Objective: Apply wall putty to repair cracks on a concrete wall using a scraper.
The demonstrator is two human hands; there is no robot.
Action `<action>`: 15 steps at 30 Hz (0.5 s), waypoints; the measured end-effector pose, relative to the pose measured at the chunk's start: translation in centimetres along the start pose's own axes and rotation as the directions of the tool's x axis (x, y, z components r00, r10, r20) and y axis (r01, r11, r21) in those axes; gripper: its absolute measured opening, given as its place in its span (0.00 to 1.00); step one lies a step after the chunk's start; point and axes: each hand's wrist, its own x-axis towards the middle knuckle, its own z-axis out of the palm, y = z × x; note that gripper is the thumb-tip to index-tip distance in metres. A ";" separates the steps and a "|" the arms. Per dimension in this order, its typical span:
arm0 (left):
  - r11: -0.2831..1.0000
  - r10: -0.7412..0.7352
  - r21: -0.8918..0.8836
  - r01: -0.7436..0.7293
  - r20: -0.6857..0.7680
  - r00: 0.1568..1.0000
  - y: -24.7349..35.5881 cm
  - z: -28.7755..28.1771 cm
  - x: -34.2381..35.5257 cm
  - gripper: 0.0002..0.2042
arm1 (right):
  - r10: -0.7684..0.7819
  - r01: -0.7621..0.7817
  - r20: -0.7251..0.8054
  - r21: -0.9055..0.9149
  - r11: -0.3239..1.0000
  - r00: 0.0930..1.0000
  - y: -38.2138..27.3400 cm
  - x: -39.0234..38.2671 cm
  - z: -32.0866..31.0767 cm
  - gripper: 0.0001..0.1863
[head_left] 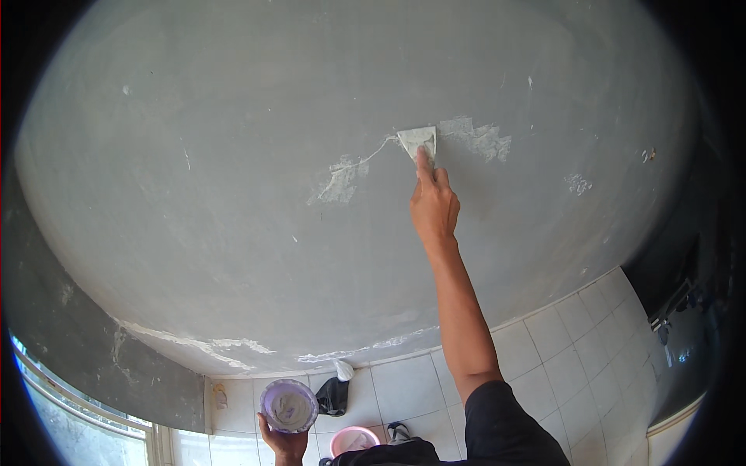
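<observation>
My right hand (437, 203) reaches up along the grey wall (256, 124), closed round a putty knife (420, 140) with the index finger laid along its blade. The blade rests against the wall over a thin crack, and pale putty shows on it. To the right of the blade is a patch of whitish putty (486, 142); another putty patch (342, 180) lies to its lower left. Low on the left, my left hand (286, 444) holds a purple bowl (266, 405) with grey-white putty (289, 410) inside.
White floor tiles (404, 386) run along the foot of the wall. A black bag (333, 396) lies beside the bowl, and a pink basin (355, 432) stands close to my body. A window (85, 423) is at the lower left. Whitish marks (210, 346) line the wall's base.
</observation>
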 end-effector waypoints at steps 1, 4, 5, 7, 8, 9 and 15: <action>1.000 -0.003 0.002 0.003 -0.001 1.000 0.1 0.1 0.1 0.39 | -0.035 0.035 -0.023 -0.019 0.999 0.999 -0.5 1.0 0.0 0.36; 1.000 0.003 0.001 -0.003 -0.008 1.000 0.2 0.5 -0.1 0.39 | 0.006 0.004 0.078 -0.115 0.993 0.997 -0.3 0.1 0.5 0.35; 1.000 0.015 0.005 -0.015 -0.012 1.000 0.1 0.6 -0.1 0.39 | 0.005 0.005 0.083 -0.113 0.994 0.997 -0.1 -0.4 0.4 0.35; 1.000 0.030 0.003 -0.030 -0.015 0.999 0.1 0.6 -0.2 0.39 | 0.095 -0.089 0.113 -0.064 0.994 0.989 0.3 -1.2 -0.1 0.30; 1.000 0.031 -0.006 -0.031 -0.015 0.999 0.1 0.5 -0.3 0.39 | 0.091 -0.085 0.115 -0.061 0.995 0.989 0.4 -1.3 -0.2 0.30; 1.000 0.028 -0.015 -0.028 -0.012 1.000 0.0 0.5 -0.3 0.39 | 0.086 -0.083 0.095 -0.035 0.996 0.992 0.4 -1.2 -0.6 0.30; 1.000 0.019 -0.022 -0.019 0.005 1.000 0.1 -0.1 0.0 0.40 | 0.061 -0.059 0.051 -0.043 0.997 0.997 -1.1 0.1 -0.1 0.30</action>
